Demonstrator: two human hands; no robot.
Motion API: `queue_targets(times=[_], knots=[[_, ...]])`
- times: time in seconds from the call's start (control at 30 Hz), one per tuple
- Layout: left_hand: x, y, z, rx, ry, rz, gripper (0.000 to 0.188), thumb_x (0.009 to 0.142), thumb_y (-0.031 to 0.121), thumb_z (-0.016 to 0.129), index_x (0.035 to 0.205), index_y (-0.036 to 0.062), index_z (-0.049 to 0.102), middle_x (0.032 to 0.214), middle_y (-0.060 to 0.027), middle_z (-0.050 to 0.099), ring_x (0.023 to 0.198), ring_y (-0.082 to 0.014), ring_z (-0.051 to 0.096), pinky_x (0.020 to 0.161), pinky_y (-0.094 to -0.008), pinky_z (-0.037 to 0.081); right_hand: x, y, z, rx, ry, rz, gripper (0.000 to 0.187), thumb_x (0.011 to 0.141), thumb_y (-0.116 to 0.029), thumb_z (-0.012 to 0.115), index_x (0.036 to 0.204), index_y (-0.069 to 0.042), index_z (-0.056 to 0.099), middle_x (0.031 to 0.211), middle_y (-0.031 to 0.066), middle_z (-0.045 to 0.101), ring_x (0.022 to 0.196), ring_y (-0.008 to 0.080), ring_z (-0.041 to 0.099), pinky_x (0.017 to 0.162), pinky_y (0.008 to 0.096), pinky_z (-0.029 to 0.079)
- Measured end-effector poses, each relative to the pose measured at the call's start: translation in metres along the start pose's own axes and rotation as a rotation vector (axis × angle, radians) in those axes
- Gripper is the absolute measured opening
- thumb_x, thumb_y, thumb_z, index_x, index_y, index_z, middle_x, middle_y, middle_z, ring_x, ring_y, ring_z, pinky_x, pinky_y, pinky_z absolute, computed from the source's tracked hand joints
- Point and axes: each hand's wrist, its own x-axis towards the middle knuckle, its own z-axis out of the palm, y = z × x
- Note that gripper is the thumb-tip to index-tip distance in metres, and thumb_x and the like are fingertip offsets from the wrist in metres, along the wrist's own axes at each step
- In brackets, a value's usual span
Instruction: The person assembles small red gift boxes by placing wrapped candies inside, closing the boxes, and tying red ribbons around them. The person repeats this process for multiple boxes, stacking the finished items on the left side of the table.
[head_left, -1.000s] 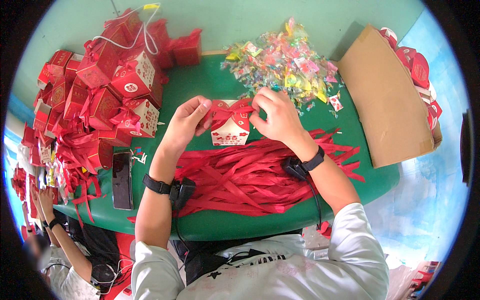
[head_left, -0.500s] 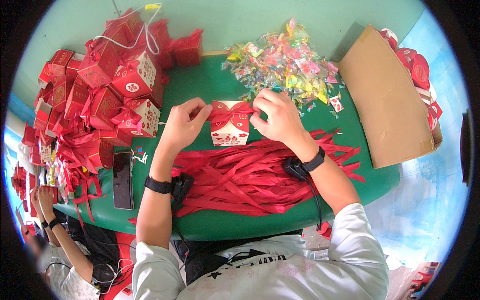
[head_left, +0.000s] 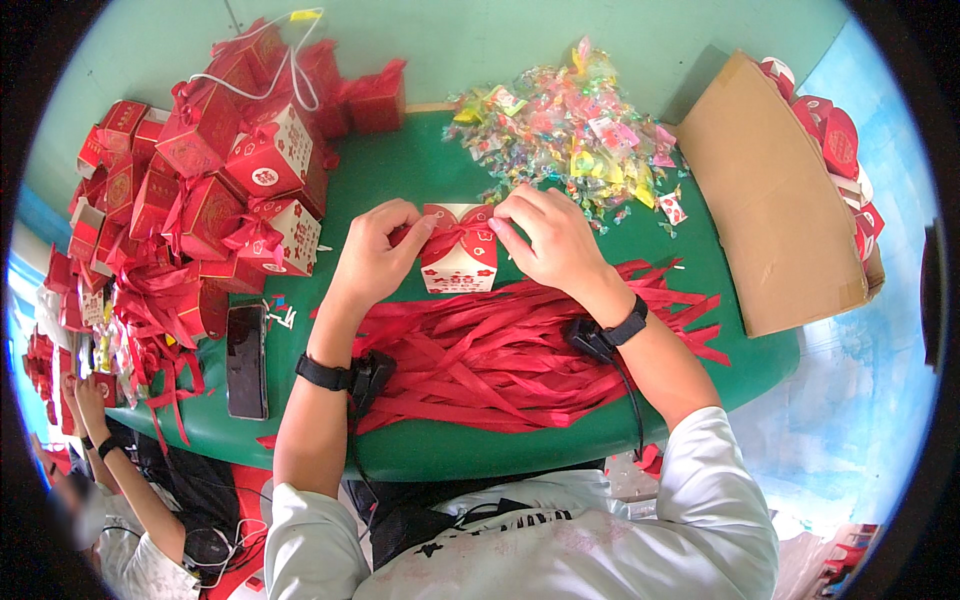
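A small red and white candy box [head_left: 459,265] stands on the green table in front of me. Across its top runs a red ribbon [head_left: 463,231], crossed or knotted at the middle. My left hand [head_left: 383,245] pinches the ribbon at the box's left side, and my right hand [head_left: 543,235] pinches it at the right. Most of the ribbon's ends are hidden by my fingers. Nearer to me, under my forearms, lies a wide bundle of loose red ribbons [head_left: 490,350].
Finished-looking red boxes [head_left: 200,130] are piled at the left, beside a phone [head_left: 247,360]. Wrapped candies [head_left: 580,140] lie heaped at the back. A cardboard box [head_left: 775,210] with red pieces stands at the right. Another person's arms [head_left: 125,470] show at lower left.
Both hands have come slightly closer together over the box. The left hand has shifted right and the right hand a little left, and the ribbon between them looks gathered more at the middle.
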Motion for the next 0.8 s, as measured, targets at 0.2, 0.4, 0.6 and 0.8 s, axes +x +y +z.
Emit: queue_targets(times=[0.2, 0.4, 0.6, 0.8], knots=[[0.001, -0.004, -0.004, 0.018, -0.019, 0.010, 0.027, 0.102, 0.014, 0.073, 0.085, -0.0034, 0.062, 0.074, -0.0099, 0.055, 0.068, -0.0175, 0.050, 0.064, -0.0352, 0.044, -0.002, 0.004, 0.001, -0.027, -0.009, -0.006, 0.010, 0.093, -0.014, 0.076, 0.093, -0.009, 0.067, 0.089, 0.0097, 0.064, 0.077, 0.0346, 0.065, 0.070, 0.0453, 0.050], [0.001, -0.043, -0.029, -0.003, 0.140, -0.060, 0.027, 0.102, 0.010, 0.071, 0.083, -0.0027, 0.056, 0.073, -0.0052, 0.048, 0.071, -0.0112, 0.045, 0.063, -0.0335, 0.042, -0.006, 0.014, -0.002, -0.083, -0.030, 0.046, 0.011, 0.090, -0.014, 0.075, 0.091, -0.009, 0.066, 0.087, 0.0105, 0.064, 0.075, 0.0347, 0.065, 0.068, 0.0469, 0.051], [0.007, -0.034, -0.055, -0.038, 0.190, -0.133, 0.032, 0.108, 0.017, 0.070, 0.086, -0.0038, 0.057, 0.076, -0.0017, 0.046, 0.075, -0.0076, 0.044, 0.066, -0.0300, 0.040, -0.016, 0.028, -0.008, 0.047, 0.040, 0.249, 0.010, 0.092, -0.013, 0.073, 0.089, -0.009, 0.064, 0.086, 0.0106, 0.066, 0.076, 0.0360, 0.068, 0.066, 0.0468, 0.053], [0.008, -0.045, -0.034, -0.139, 0.238, -0.101, 0.031, 0.110, 0.020, 0.067, 0.091, -0.0028, 0.059, 0.081, -0.0017, 0.051, 0.079, -0.0092, 0.047, 0.071, -0.0294, 0.041, -0.031, 0.030, 0.017, 0.185, -0.203, 0.330, 0.016, 0.096, -0.022, 0.073, 0.095, -0.007, 0.067, 0.089, 0.0133, 0.067, 0.083, 0.0385, 0.070, 0.075, 0.0507, 0.055]])
